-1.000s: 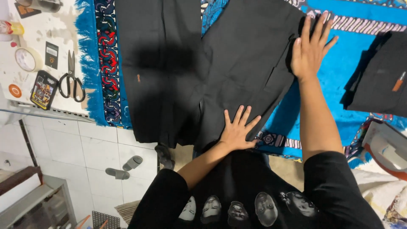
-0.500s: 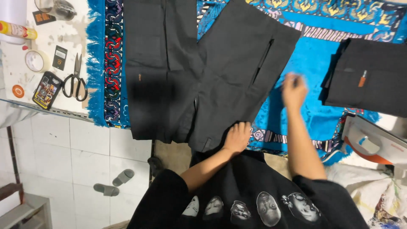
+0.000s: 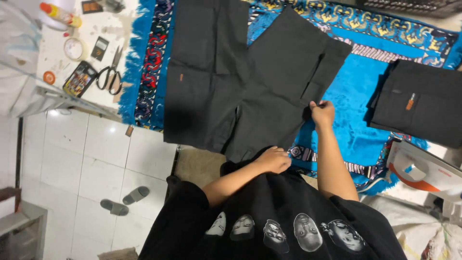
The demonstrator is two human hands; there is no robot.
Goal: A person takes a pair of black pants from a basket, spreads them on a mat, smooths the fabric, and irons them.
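Observation:
A pair of black trousers [image 3: 250, 82] lies spread flat on a blue patterned rug [image 3: 356, 120] that covers the table. My right hand [image 3: 321, 111] is closed on the trousers' right edge, beside a pocket slit. At the near edge of the garment, where it hangs over the table's front, my left hand [image 3: 274, 160] has its fingers curled on the cloth. Both forearms reach out from my black printed shirt at the bottom of the view.
A folded black garment [image 3: 418, 103] with an orange tag lies on the rug at right. A white and orange iron [image 3: 423, 171] sits near the right front edge. Scissors [image 3: 110, 74], a tape roll [image 3: 74, 48] and a bottle [image 3: 60, 14] are at left. Sandals [image 3: 122, 200] lie on the tiled floor.
My right hand has pulled back from flat and far out on the trouser leg to grip its near right edge. My left hand went from spread flat to curled on the near edge.

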